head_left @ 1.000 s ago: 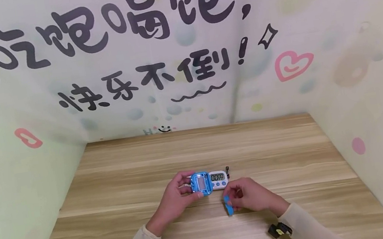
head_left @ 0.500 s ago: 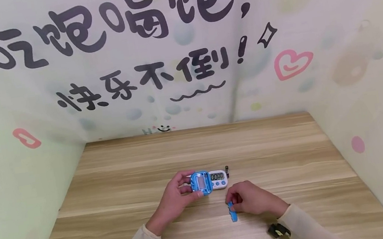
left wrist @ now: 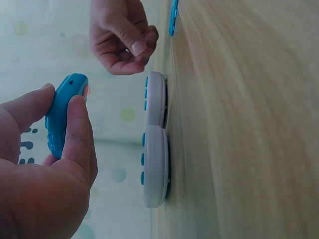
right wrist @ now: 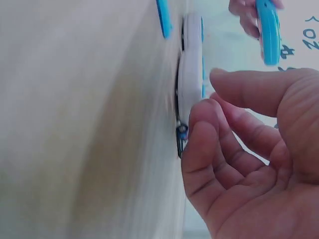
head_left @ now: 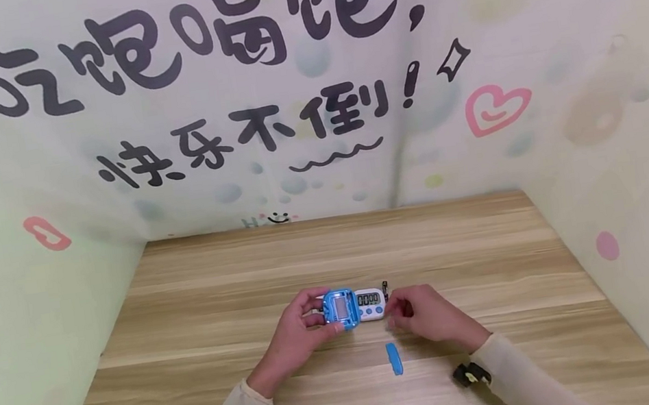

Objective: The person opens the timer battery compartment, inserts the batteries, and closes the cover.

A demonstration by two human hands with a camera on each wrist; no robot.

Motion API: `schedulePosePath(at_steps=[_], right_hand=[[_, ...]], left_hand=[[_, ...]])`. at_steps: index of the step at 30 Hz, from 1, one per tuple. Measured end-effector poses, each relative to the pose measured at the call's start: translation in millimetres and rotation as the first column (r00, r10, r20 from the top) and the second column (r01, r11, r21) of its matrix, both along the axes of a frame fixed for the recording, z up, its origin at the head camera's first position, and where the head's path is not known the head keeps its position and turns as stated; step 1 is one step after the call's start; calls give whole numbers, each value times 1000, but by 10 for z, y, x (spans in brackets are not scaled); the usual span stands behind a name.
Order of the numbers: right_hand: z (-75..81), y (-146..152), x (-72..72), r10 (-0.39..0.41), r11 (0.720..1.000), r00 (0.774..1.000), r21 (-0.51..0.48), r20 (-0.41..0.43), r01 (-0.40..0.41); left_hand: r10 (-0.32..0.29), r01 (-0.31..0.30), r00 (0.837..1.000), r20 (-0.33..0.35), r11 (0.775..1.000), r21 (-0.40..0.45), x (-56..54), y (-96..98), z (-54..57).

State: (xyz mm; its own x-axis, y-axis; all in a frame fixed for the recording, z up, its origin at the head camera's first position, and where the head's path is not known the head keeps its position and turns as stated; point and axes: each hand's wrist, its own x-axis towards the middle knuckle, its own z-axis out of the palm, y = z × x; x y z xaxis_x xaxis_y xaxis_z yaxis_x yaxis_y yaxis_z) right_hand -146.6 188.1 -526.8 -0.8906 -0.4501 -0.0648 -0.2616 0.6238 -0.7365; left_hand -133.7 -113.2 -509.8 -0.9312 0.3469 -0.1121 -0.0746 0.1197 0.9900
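My left hand holds a small blue electronic device with a grey window, pinched between thumb and fingers above the table. In the left wrist view the blue device is seen edge-on. My right hand holds nothing; its fingers are loosely bent, thumb apart from them in the right wrist view. It hovers by the right end of a white digital timer with blue buttons and a small dark battery. A narrow blue cover strip lies on the table in front of that hand.
A second white timer stands in line with the first on the wood-grain table; the left hand mostly hides it in the head view. A printed cloth wall rises along the back, with side walls left and right.
My right hand lowered the blue strip to the table and let go of it, then moved up and away towards the battery. The left hand has kept its hold on the blue device.
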Motion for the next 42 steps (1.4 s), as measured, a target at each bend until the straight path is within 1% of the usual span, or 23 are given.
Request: schedulePosePath(at_steps=[4,7,10,12,15,22,26,31,37,42], right_hand=[[1,12,-112,-56,998,998,-27,-36,55],[-17,13,-191,-103,995,994,-2,-38,103],[-26,5,-257,-134,989,990,53,-51,137],[-30,-3,-291,-140,985,988,89,-60,145],[-39,-20,-335,-126,981,989,139,-78,136],[-64,-42,-428,-92,972,991,206,-93,110],[-74,-54,-445,-84,969,991,224,-104,106],[-79,-51,-441,-90,971,991,212,-100,110],[-52,-48,-391,-109,979,989,160,-97,124],[16,-79,-325,-123,987,987,92,-99,132]], left_hand=[[-8,8,1000,-2,1000,3,-3,4,-6],[-11,11,1000,3,1000,5,3,3,-10],[-16,16,1000,0,1000,6,8,0,-14],[-16,16,1000,1,1000,8,11,-2,-11],[-14,14,1000,4,1000,6,14,-1,1],[-15,15,1000,5,1000,5,9,4,17],[-21,21,1000,-1,1000,10,9,4,16],[-24,24,1000,6,1000,11,10,5,9],[-19,18,1000,15,1000,22,8,-4,-12],[-8,7,1000,28,1000,30,1,-12,-7]])
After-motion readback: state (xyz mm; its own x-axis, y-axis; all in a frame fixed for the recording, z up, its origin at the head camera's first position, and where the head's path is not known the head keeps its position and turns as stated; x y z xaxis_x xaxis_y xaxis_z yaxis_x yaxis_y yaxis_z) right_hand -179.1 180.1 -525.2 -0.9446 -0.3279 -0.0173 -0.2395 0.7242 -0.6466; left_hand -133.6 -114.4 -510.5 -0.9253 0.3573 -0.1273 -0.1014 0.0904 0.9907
